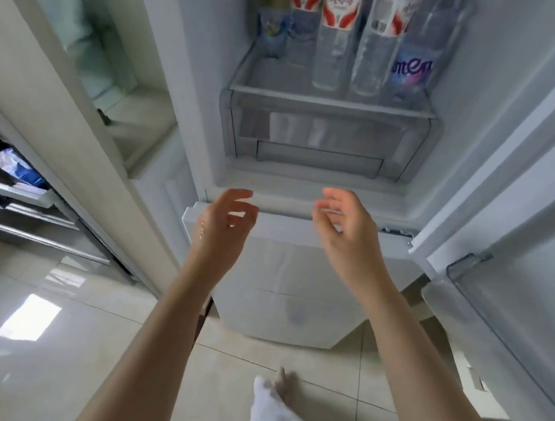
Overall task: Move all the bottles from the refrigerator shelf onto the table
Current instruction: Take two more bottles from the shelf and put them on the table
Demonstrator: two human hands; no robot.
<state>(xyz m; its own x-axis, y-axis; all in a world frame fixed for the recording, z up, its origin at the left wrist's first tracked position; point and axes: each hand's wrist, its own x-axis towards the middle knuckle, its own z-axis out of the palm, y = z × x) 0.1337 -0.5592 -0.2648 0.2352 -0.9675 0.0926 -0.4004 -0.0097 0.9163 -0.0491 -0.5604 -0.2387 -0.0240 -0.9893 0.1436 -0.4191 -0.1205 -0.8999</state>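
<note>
Several plastic bottles stand upright on the refrigerator shelf [329,98] at the top of the view. One clear water bottle [333,40] with a red and white label stands in the middle, a second clear bottle [375,51] is to its right, and a bottle with a blue and purple label [416,64] is at the far right. A smaller bottle with a blue label [272,30] stands at the left. My left hand [224,222] and my right hand [342,226] are raised below the shelf, fingers loosely curled and apart, holding nothing.
A translucent drawer [322,140] sits under the shelf. The closed lower freezer door [290,278] is in front of me. The open refrigerator door [519,231] stands to the right, a white cabinet wall [60,107] to the left. Tiled floor lies below.
</note>
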